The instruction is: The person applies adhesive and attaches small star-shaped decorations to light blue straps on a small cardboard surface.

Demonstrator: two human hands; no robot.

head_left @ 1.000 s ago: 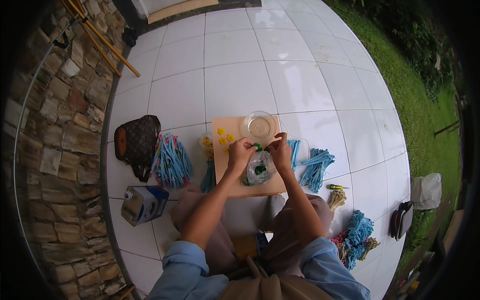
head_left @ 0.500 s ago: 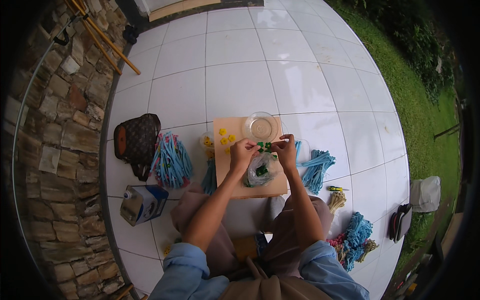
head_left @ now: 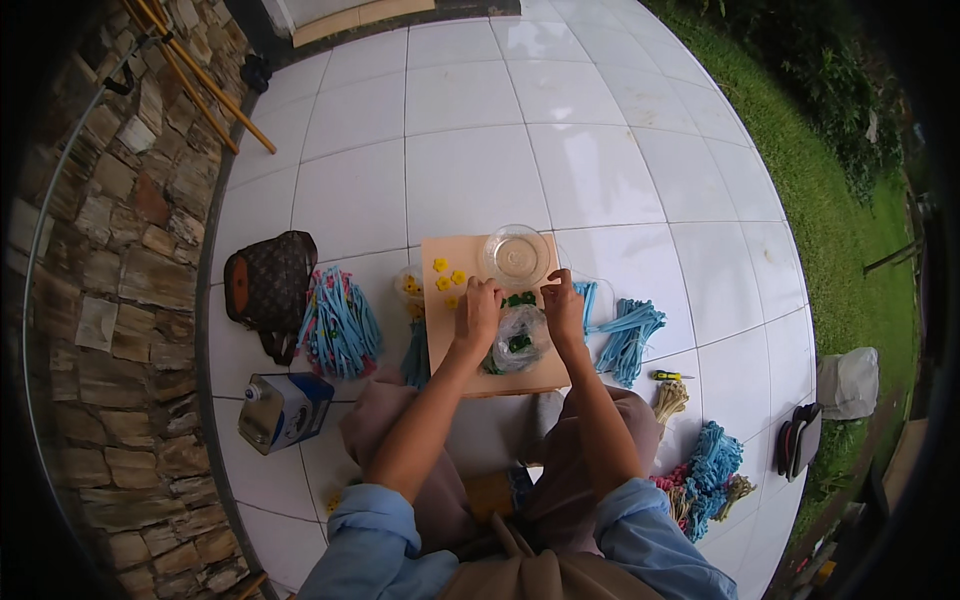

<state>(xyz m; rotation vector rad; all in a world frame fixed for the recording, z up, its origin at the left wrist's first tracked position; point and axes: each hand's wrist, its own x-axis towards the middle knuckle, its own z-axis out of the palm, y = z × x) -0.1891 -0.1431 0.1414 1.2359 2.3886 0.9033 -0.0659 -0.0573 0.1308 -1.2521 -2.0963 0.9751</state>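
My left hand (head_left: 480, 309) is over the tan board (head_left: 438, 345), its fingers bent together beside small green flower-shaped pieces (head_left: 519, 299). Whatever is in its fingertips, if anything, is too small to make out. On the other side of these pieces is my right hand (head_left: 563, 310), with thumb and bent forefinger apart and nothing visible between them. A clear plastic bag (head_left: 523, 328) with green pieces inside lies just nearer to me. Beyond the hands stands a clear round dish (head_left: 517, 256). Several yellow flower pieces (head_left: 441, 282) lie at the board's left.
Bundles of light blue cords flank the board, one at left (head_left: 340, 325) and one at right (head_left: 628, 335). A brown bag (head_left: 272, 285) and a metal can (head_left: 285, 410) stand farther left. At right lie a yellow-and-black tool (head_left: 668, 376) and another blue bundle (head_left: 712, 470).
Both hands have drawn slightly apart. The green pieces that were between my fingertips now show on the board between the hands. The view has shifted slightly.
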